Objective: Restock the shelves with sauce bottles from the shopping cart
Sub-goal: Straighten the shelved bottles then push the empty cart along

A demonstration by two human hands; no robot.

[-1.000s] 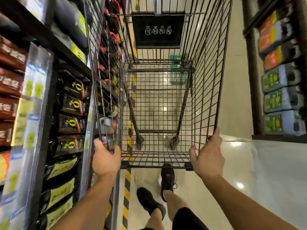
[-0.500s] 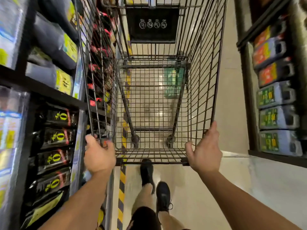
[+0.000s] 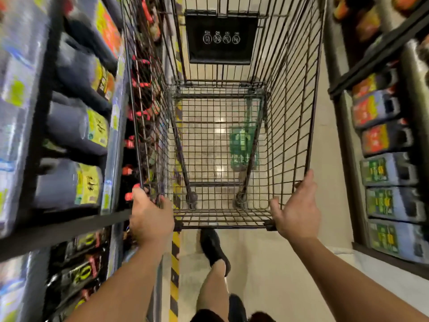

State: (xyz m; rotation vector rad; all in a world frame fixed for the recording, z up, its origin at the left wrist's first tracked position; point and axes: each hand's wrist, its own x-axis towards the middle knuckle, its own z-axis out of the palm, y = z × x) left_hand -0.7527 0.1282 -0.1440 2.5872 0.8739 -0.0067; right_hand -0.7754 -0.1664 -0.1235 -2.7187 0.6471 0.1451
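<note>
shopping cart (image 3: 222, 218) in aisle between left shelves (image 3: 58, 231) and right shelves (image 3: 376, 49) | left hand (image 3: 151, 219) grips cart's near-left rim corner, fingers curled over the wire | right hand (image 3: 297, 212) grips near-right rim, fingers curled over it | dark yellow-labelled bottles (image 3: 69, 182) lie on left shelves, beside cart

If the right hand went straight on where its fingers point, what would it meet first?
The right hand grips the shopping cart at its near right corner, fingers pointing along the right wire wall. Likely that wall's wires first; depth unclear.
</note>
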